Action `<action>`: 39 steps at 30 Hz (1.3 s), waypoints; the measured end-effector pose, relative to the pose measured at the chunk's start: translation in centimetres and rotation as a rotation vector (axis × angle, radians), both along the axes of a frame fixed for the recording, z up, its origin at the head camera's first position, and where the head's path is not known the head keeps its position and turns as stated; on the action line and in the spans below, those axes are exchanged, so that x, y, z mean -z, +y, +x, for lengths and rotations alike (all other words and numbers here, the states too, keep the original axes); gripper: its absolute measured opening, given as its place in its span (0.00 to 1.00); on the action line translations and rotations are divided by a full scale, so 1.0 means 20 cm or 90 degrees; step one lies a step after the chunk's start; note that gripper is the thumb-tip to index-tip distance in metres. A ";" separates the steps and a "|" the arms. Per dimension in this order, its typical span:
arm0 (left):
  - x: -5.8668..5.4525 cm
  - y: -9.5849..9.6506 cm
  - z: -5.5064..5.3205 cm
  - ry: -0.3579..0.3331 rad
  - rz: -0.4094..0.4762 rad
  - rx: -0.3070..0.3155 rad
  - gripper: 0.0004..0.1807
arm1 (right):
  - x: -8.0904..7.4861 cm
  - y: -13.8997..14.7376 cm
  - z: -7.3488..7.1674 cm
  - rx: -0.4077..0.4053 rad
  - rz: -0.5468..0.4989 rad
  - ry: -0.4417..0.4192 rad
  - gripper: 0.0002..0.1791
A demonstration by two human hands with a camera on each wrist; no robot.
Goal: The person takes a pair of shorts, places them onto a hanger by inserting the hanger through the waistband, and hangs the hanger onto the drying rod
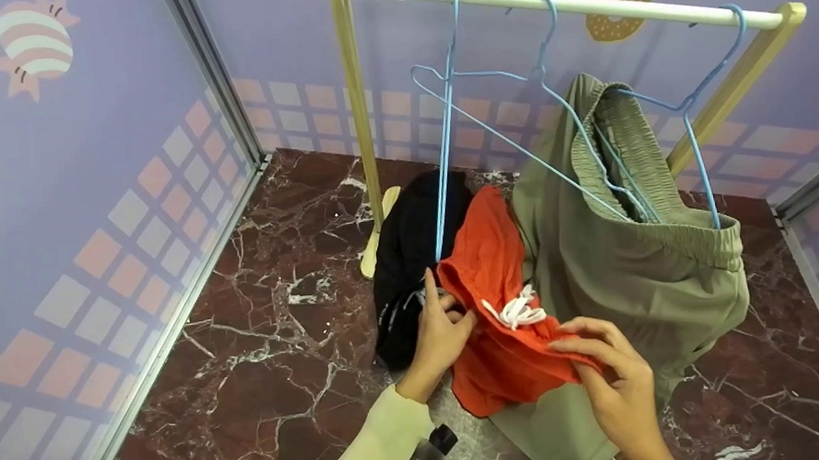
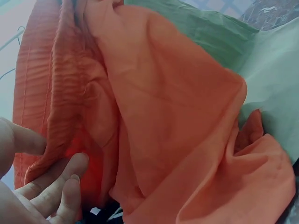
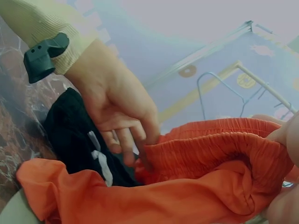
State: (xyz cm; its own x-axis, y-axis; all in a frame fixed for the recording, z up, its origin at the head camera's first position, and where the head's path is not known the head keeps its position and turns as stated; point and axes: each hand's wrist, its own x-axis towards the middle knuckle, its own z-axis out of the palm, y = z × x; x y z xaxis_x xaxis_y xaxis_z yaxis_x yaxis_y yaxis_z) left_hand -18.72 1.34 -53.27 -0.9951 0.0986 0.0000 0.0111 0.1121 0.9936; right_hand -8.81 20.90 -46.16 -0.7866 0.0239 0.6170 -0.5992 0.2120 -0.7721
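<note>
A pair of orange-red shorts with an elastic waistband and a white drawstring is stretched between both hands. My left hand pinches the waistband at one end, some fingers inside it, as the left wrist view shows. Its index finger points up near the lower end of a blue hanger. At the other end, my right hand pinches the waistband between thumb and fingers. Behind the left hand is a black garment with a white cord.
Olive trousers hang at the right on a blue hanger. Another blue hanger hangs mid-rail. The white rail has wooden posts. Patterned lilac walls enclose the dark red marble floor.
</note>
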 end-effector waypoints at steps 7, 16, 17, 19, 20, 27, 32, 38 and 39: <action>0.00 0.00 -0.01 -0.009 0.023 -0.016 0.52 | -0.07 0.04 0.01 -0.040 -0.017 0.030 0.16; -0.01 -0.02 -0.03 0.014 0.057 -0.003 0.35 | -0.16 0.08 0.01 -0.052 -0.036 0.059 0.13; -0.02 -0.03 -0.03 0.009 0.061 0.005 0.33 | -0.16 0.09 0.01 -0.048 -0.040 0.061 0.13; -0.07 -0.04 -0.02 -0.004 0.068 0.021 0.28 | -0.17 0.11 0.01 -0.041 -0.048 0.065 0.12; -0.09 -0.05 -0.01 -0.008 0.070 0.026 0.26 | -0.18 0.12 0.01 -0.038 -0.053 0.066 0.11; -0.12 -0.11 0.00 0.016 0.109 0.038 0.19 | -0.23 0.20 0.00 -0.025 -0.082 0.068 0.11; -0.06 -0.14 -0.02 0.038 0.128 0.062 0.17 | -0.25 0.24 0.00 0.008 -0.086 0.055 0.10; -0.21 -0.20 0.04 0.056 0.118 0.125 0.16 | -0.28 0.29 -0.01 0.062 -0.105 0.043 0.11; -0.24 -0.21 0.05 0.062 0.115 0.138 0.15 | -0.28 0.29 -0.01 0.072 -0.111 0.038 0.11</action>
State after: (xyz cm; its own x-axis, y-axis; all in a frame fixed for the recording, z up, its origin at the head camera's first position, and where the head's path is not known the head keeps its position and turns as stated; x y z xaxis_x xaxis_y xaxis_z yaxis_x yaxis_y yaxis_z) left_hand -17.68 -2.81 -48.37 -0.9452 0.2990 0.1311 0.1117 -0.0813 0.9904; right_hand -9.04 26.77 -40.49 -0.7348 0.2205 0.6414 -0.6251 0.1469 -0.7666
